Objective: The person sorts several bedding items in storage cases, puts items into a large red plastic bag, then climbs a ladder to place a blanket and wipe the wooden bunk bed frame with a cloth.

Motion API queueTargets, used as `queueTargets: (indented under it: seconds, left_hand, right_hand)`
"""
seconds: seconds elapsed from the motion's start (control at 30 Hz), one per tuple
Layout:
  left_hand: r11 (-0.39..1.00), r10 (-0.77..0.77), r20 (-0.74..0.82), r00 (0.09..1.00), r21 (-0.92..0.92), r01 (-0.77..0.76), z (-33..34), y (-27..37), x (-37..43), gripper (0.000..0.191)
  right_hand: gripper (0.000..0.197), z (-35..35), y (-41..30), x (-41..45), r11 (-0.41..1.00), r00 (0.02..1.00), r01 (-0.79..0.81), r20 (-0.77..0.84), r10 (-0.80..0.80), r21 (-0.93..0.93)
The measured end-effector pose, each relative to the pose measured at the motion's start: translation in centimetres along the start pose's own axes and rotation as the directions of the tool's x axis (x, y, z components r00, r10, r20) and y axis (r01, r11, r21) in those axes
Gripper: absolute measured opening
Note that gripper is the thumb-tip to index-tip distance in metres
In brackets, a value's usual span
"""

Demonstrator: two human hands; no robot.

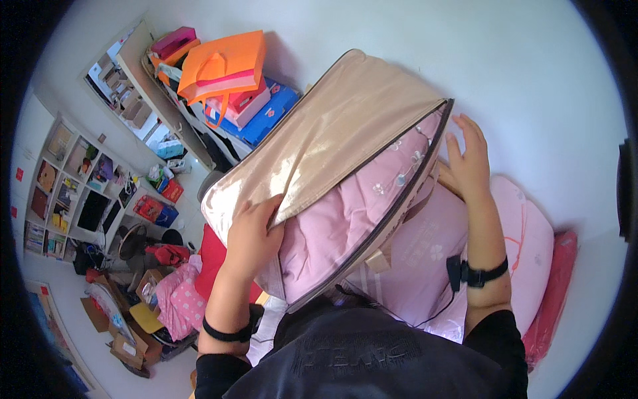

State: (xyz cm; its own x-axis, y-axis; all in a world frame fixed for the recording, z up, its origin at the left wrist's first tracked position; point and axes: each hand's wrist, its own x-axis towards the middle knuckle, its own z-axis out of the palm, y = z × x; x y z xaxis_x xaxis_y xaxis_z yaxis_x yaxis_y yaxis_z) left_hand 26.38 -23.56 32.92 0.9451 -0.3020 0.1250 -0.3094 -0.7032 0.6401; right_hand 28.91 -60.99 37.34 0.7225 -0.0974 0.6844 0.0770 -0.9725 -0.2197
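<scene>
A large beige zippered storage bag (319,134) stands tilted before me, its unzipped lid partly lifted along the near side. Inside shows a folded pink quilt (339,219) with embroidered flowers. My left hand (256,234) pinches the loose edge of the lid near the bag's left corner. Beside the far right corner, my right hand (468,159) is raised with its fingers apart, holding nothing; whether it touches the bag's side I cannot tell. A dark zipper edge (369,237) runs along the opening, and a beige strap (379,262) hangs below it.
Under the bag lies a pink package (428,234) bearing writing. Pink cushion-like bedding (528,249) and a red package (558,294) lie rightward by the wall. An orange bag (224,65) tops boxes, including a blue box (279,107). Cardboard boxes (132,349) and shelves (65,184) are leftward.
</scene>
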Motion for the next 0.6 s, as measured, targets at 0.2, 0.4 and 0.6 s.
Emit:
queueTargets:
  seconds: [0.2, 0.4, 0.6]
  left_hand:
    - [0.999, 0.053, 0.067, 0.996, 0.005, -0.054, 0.0, -0.8, -2.9, 0.053]
    - [0.998, 0.048, 0.132, 0.99, -0.055, -0.041, 1.0, -1.5, -3.4, 0.064]
    - [0.989, 0.125, 0.158, 0.98, -0.103, -0.109, 1.4, -2.4, -2.6, 0.071]
  right_hand:
    - [0.036, 3.5, 4.6, 6.4, 0.969, 0.953, -0.239, 0.207, 0.22, 0.068]
    - [0.028, 3.4, 6.2, 10.9, 0.9, 0.685, -0.109, 0.624, 0.375, -0.422]
    - [0.016, 3.3, 14.3, 12.3, 0.507, 0.314, 0.816, 0.949, 0.014, -0.278]
